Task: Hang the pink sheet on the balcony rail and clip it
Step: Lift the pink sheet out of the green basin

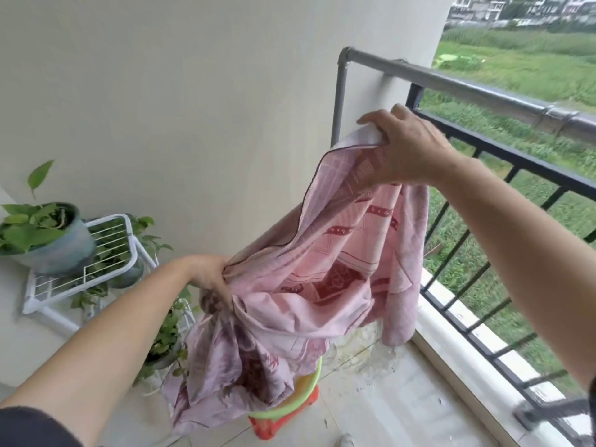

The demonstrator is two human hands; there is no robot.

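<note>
Balcony corner, pale wall (193, 108) on one side and the grey rail (467, 87) on the other, grass far below. From my seat I see the pink sheet (338, 253) in mid-air between both hands, not yet over the rail. My right hand (409, 150) has the hemmed top edge lifted close beside the rail, fingers (374, 119) clamped over a white border strip. My left hand (209, 279) is lower, fingers (222, 298) bunched tight around a gathered fold. The rest sags down into a green basin (290, 411) set on an orange stool (283, 424).

I judge the cloth soft and limp, with no stiffness to help me. The darker mottling low down suggests it is wet, so it may be heavier than it looks and cling to itself. The hem is the sensible place to hold it: it is firmer and gives a straight line to lay along the rail. A grip spread wide along that edge should stop it roping up. The rail looks smooth and round, so an uneven drape could slide off outward. I see no clips in view. A potted plant (48, 233) on a white rack (106, 253) stands well apart at left.
</note>
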